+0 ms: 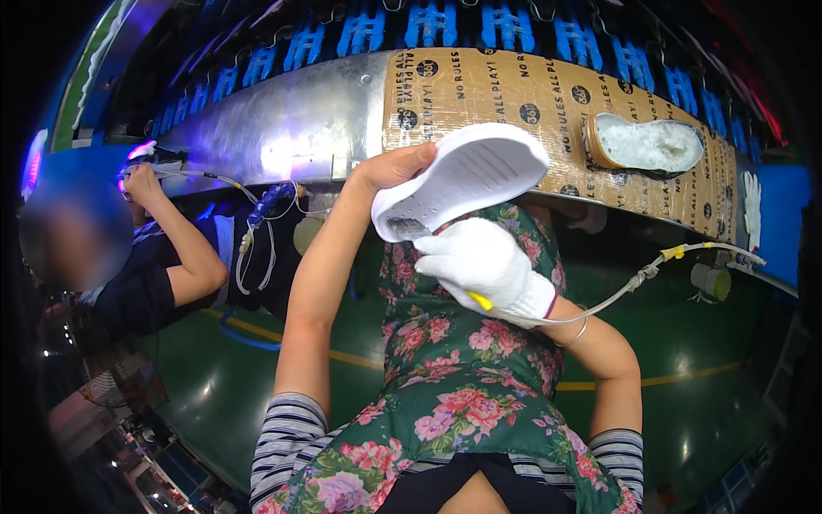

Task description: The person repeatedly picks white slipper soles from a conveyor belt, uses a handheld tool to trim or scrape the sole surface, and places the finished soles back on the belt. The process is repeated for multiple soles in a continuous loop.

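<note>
A white shoe sole [479,163] is tilted up in front of me, its hollow inner side facing me. My left hand [398,167] is bare and grips its edge at the upper left, fingers hidden behind it. My right hand [484,265], in a white knitted glove, is closed around a hose-fed brush with a yellow piece [480,300] showing below the fingers. Dark bristles [411,228] seem to touch the inside of the sole's lower end. From the glove a thin clear hose [612,295] runs over my right wrist toward the bench's right side.
Printed brown cardboard [479,94] covers part of the metal bench [334,111]. On it lies a shoe-shaped piece [651,144], whitish with a brown end. Blue clamps [432,26] line the back. A white glove [752,210] hangs at right. A co-worker [171,257] works at left.
</note>
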The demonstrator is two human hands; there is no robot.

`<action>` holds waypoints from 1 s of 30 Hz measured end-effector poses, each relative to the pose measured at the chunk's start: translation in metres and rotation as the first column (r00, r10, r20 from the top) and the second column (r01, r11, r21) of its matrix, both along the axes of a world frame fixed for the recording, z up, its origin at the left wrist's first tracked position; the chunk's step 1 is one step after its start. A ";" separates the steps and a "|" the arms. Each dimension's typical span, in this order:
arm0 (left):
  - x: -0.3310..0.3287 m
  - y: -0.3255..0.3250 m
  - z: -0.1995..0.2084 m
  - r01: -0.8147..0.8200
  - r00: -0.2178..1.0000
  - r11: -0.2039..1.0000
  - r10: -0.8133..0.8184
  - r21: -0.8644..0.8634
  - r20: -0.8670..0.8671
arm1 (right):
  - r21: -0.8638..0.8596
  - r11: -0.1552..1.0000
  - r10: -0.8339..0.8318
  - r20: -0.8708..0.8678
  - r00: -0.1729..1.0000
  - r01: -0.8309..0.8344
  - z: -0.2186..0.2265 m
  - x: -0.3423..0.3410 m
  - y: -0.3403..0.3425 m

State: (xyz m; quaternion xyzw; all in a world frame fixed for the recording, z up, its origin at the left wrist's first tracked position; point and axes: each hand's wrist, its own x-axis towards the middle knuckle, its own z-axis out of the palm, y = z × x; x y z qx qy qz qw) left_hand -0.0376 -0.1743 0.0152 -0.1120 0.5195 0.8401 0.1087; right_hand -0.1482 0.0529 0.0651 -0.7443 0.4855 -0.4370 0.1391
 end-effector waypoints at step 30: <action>0.037 0.157 -0.002 -0.453 0.649 0.136 0.728 0.881 0.221 | -0.011 0.919 -0.377 0.271 0.885 0.395 0.049 -0.021 -0.007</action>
